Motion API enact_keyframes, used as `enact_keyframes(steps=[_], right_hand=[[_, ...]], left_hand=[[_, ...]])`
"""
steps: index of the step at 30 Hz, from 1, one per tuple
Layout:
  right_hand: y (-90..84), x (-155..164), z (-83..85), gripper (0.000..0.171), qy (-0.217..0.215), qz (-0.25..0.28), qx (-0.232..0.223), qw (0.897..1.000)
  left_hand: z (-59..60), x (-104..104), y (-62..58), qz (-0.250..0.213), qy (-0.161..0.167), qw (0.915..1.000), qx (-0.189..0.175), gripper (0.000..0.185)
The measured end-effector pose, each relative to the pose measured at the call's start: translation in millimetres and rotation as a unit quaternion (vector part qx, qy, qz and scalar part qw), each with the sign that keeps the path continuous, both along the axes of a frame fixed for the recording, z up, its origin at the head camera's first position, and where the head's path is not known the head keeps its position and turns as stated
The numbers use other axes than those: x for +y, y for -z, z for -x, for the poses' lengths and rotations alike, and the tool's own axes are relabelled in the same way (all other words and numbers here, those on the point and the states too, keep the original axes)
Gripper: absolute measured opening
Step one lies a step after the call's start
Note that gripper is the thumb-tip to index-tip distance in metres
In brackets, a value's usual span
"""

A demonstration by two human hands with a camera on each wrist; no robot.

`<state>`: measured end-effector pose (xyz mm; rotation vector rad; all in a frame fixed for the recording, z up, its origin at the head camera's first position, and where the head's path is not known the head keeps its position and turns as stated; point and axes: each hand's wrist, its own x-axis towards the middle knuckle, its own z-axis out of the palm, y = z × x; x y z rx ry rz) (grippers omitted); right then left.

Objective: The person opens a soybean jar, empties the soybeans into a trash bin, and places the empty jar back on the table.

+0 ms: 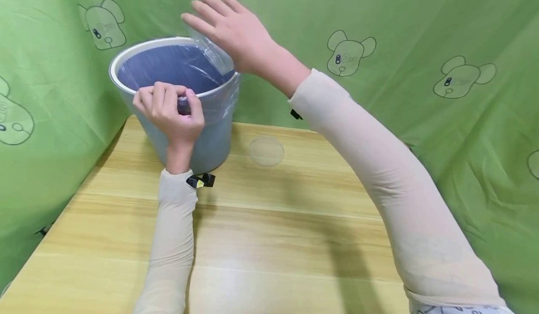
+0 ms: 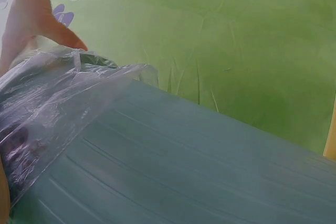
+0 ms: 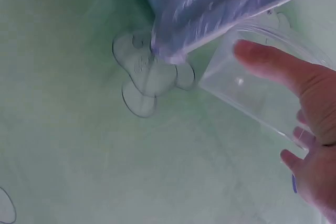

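A grey-blue bin (image 1: 191,141), its rim pale and its inside blue, stands on the table under a thin clear plastic liner (image 2: 58,98) draped over the rim. My left hand (image 1: 172,110) grips the near rim, thumb and fingers curled over the edge and liner. Above the far right rim, my right hand (image 1: 236,33) holds a clear plastic cup (image 3: 247,77) tilted toward the bin. The right wrist view shows the thumb across the cup's side, with fingers behind it. What lies deep in the bin is hidden.
A clear round disc, like a lid (image 1: 267,151), lies on the wooden table (image 1: 294,258) to the right of the bin. Green cloth (image 1: 379,19) with bear-like drawings hangs behind and at both sides, close to the bin.
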<state>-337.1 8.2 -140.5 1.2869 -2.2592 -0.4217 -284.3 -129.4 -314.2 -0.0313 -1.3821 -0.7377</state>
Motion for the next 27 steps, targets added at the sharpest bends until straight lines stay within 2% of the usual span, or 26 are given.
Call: enact_keyframes(steps=[2,5,10,14,19,27], right_hand=[[2.5,2.9,0.5,0.098,0.008,0.007,-0.006,1.000],[4.1,5.2,1.3,0.096,0.017,0.025,0.013,0.999],[3.7,4.5,-2.1,0.099,0.025,-0.002,0.005,1.000],[3.4,4.5,-3.2,0.094,0.036,0.011,0.024,0.999],[2.7,3.0,-2.4,0.092,0.046,0.009,0.019,0.999],[11.3,5.1,1.3,0.089,0.031,0.027,0.020,0.999]], left_hand=[[0.2,0.2,0.2,0.001,0.001,1.0000,0.000,0.033],[0.5,0.5,0.0,0.002,0.002,1.0000,-0.001,0.034],[0.7,-1.2,-1.1,-0.004,0.004,1.0000,0.001,0.035],[1.5,-2.1,-1.9,-0.003,0.007,1.0000,0.002,0.035],[1.4,-4.1,-1.6,-0.008,0.004,0.9999,0.006,0.034],[-1.2,-6.5,-1.3,-0.007,0.001,1.0000,0.002,0.035]])
